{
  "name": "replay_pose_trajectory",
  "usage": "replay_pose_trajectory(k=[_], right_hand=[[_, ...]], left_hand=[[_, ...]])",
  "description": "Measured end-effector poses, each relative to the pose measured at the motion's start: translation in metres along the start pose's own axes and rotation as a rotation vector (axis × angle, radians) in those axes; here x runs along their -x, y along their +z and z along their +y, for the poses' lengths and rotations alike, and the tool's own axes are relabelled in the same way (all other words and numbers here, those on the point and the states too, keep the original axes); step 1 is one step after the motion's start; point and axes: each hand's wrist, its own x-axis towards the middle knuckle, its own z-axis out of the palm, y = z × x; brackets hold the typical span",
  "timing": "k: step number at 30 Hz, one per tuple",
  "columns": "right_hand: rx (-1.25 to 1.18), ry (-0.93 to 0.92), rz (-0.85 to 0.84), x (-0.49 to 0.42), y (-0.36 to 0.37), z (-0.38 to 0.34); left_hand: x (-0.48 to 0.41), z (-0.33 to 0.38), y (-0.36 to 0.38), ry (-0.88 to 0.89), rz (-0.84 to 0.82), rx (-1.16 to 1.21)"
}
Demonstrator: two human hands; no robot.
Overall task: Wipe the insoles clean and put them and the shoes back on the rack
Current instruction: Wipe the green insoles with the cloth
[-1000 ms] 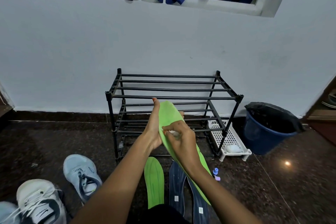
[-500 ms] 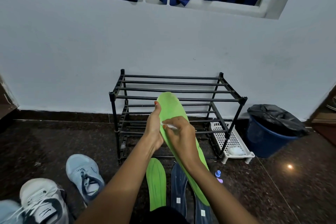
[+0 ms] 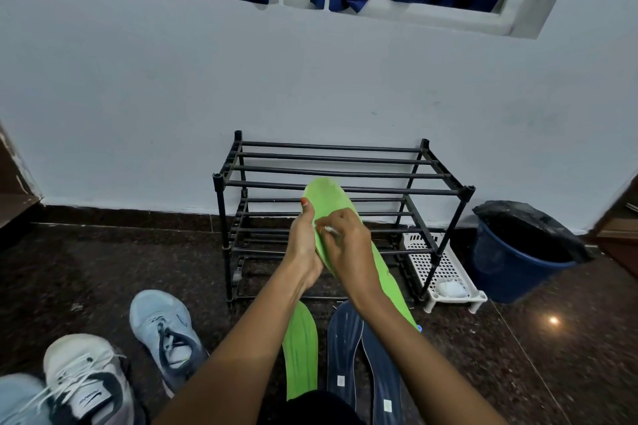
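Observation:
My left hand (image 3: 303, 245) grips a green insole (image 3: 328, 198) by its left edge and holds it raised in front of the black shoe rack (image 3: 345, 179). My right hand (image 3: 348, 248) pinches a small white wipe (image 3: 326, 229) against the insole's surface. On the floor below lie a second green insole (image 3: 300, 352) and two dark blue insoles (image 3: 341, 348). A light blue shoe (image 3: 162, 324) and a white shoe (image 3: 86, 379) sit on the floor at the lower left.
A white perforated tray (image 3: 445, 266) holding a white wad stands right of the rack. A blue bin (image 3: 511, 269) lined with a black bag is further right. Dark polished floor (image 3: 103, 269) spreads around; a white wall stands behind the rack.
The insole has risen a little in front of the rack. My right hand with the wipe has moved up along it toward the toe end.

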Motion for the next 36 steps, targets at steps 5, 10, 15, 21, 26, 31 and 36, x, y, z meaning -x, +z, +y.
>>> replay_pose_trajectory(k=[5, 10, 15, 21, 26, 31, 36], right_hand=[[-0.057, 0.018, 0.001, 0.01, -0.004, 0.002], [-0.035, 0.031, 0.089, -0.011, -0.008, 0.003], [-0.032, 0.049, 0.163, -0.031, -0.013, 0.007], [-0.043, 0.007, 0.052, -0.003, -0.005, 0.0], [-0.05, 0.018, 0.052, 0.007, -0.004, 0.003], [-0.025, 0.027, 0.119, -0.01, -0.006, 0.004], [-0.039, 0.071, 0.178, -0.032, -0.01, 0.008]], left_hand=[[-0.001, -0.002, 0.0, -0.017, 0.009, -0.052], [0.002, -0.005, 0.007, -0.015, -0.036, -0.02], [0.004, -0.009, 0.012, -0.015, -0.059, 0.003], [-0.002, -0.001, 0.003, 0.021, 0.0, -0.005], [-0.003, -0.003, 0.001, 0.022, 0.05, -0.065], [0.0, -0.003, 0.006, 0.015, 0.065, -0.068], [-0.001, -0.007, 0.009, 0.02, 0.066, -0.056]])
